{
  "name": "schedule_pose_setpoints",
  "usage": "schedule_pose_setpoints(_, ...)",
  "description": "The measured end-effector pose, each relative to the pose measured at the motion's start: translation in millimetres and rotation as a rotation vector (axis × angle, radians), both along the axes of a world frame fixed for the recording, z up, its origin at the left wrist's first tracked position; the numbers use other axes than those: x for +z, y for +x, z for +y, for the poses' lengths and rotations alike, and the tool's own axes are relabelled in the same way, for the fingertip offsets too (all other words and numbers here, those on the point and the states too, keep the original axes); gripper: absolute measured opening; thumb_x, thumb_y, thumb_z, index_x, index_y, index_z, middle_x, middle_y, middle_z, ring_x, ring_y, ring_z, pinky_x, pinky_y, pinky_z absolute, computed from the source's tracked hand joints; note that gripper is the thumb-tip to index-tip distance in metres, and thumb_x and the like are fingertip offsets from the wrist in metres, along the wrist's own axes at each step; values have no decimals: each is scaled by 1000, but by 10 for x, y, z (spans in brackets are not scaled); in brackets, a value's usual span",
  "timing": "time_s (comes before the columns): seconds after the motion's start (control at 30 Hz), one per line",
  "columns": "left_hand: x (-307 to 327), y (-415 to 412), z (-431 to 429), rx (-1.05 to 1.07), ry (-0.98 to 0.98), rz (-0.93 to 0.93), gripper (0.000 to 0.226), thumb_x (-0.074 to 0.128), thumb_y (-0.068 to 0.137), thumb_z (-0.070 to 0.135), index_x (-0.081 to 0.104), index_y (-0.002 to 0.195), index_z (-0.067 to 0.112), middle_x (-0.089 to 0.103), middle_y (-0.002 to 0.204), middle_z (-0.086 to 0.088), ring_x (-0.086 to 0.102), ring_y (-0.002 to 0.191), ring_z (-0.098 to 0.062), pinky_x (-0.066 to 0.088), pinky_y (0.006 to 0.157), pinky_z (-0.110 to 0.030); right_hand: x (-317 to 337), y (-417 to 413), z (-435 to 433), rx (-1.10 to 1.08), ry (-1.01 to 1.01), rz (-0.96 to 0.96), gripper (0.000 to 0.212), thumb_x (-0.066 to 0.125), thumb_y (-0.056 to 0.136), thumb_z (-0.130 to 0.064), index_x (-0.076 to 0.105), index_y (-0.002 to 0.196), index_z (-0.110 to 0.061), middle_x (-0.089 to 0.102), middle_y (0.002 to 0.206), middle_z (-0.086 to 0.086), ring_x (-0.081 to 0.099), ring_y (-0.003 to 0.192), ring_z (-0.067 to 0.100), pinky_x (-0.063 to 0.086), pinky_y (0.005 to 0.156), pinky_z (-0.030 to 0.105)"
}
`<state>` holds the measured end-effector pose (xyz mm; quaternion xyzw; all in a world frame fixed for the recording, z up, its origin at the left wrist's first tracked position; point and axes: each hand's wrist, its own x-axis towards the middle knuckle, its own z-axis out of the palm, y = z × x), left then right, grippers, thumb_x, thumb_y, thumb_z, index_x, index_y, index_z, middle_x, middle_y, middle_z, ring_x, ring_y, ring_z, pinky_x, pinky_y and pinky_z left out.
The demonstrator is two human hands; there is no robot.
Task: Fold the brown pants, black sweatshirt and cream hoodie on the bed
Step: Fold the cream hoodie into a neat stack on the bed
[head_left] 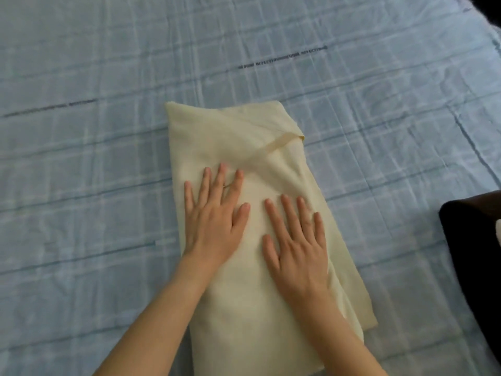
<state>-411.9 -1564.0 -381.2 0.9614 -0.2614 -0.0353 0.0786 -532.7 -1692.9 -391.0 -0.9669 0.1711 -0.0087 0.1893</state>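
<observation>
The cream hoodie [233, 134] lies on the bed [81, 185] as a long narrow folded strip that runs from the middle of the view toward the near edge. My left hand [214, 218] presses flat on its left half, fingers spread and straight. Beside it, my right hand [296, 242] lies flat on the right half, fingers straight too. A folded cream band crosses the hoodie diagonally near its far end. At the right edge of the view sits a dark pile of black and brown cloth [471, 240], only partly in view.
A light blue checked sheet covers the bed, with a line of dark print [282, 59] across its far part. The sheet's far right edge [488, 36] meets a dark area. A small white patch [498, 232] shows on the dark pile.
</observation>
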Motion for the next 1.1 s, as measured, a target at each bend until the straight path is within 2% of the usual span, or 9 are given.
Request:
schedule_pose_setpoints(0.17,-115,44,-53,5,47,51,65,23,93,52,20,155,31,21,162,-8,20,149,-29,13,118,-56,-85,48,7,-21,-77,31,62,36,95,-45,30,155,-33,26,164,-1,14,153,21,12,123,47)
schedule_pose_setpoints(0.33,-23,-275,82,51,-74,-22,65,30,97,50,25,155,22,18,162,-12,15,150,-31,12,118,-58,53,2,-121,53,-126,-25,60,36,96,-42,32,155,-32,29,162,-2,17,153,21,9,124,47)
schedule_pose_setpoints(0.53,-184,-648,177,64,-109,28,65,34,96,48,26,154,20,15,163,-10,13,151,-29,18,116,-60,15,26,-231,125,-42,85,58,30,96,-45,26,154,-36,26,162,-7,15,153,19,16,121,53)
schedule_pose_setpoints(0.63,-95,-524,244,51,-302,49,58,38,95,44,38,150,24,27,160,-8,25,147,-27,20,116,-51,167,127,-336,105,35,-39,57,38,95,-43,42,150,-29,38,156,-5,33,142,23,27,115,57)
schedule_pose_setpoints(0.7,5,-293,353,96,-467,-14,51,42,94,39,52,141,22,42,151,-9,41,136,-29,26,111,-41,318,355,-482,34,105,-203,51,44,94,-41,50,143,-26,44,149,-1,39,130,23,37,107,47)
schedule_pose_setpoints(0.77,106,97,388,245,-570,-42,53,47,90,40,55,137,17,46,144,-15,43,129,-33,26,110,-36,442,757,-657,-55,180,-233,49,48,94,-45,47,142,-35,39,151,1,33,131,23,32,103,37)
schedule_pose_setpoints(0.87,221,710,267,485,-758,260,65,56,87,46,39,147,28,37,145,-13,36,133,-24,23,110,-28,450,1451,-895,-84,349,12,55,53,96,-51,31,146,-55,27,158,7,27,140,29,25,112,41)
schedule_pose_setpoints(0.97,150,1128,146,544,-887,566,73,60,82,54,26,146,50,36,148,-2,36,133,-15,26,109,-28,303,1834,-1019,-103,433,227,55,50,94,-59,27,145,-61,31,152,11,30,138,37,19,117,46)
schedule_pose_setpoints(1.1,-47,1249,182,515,-782,551,67,67,81,53,33,139,58,44,138,-8,42,128,-23,30,102,-26,179,1833,-1055,-78,362,244,59,55,85,-70,26,137,-69,28,151,10,30,135,38,23,114,49)
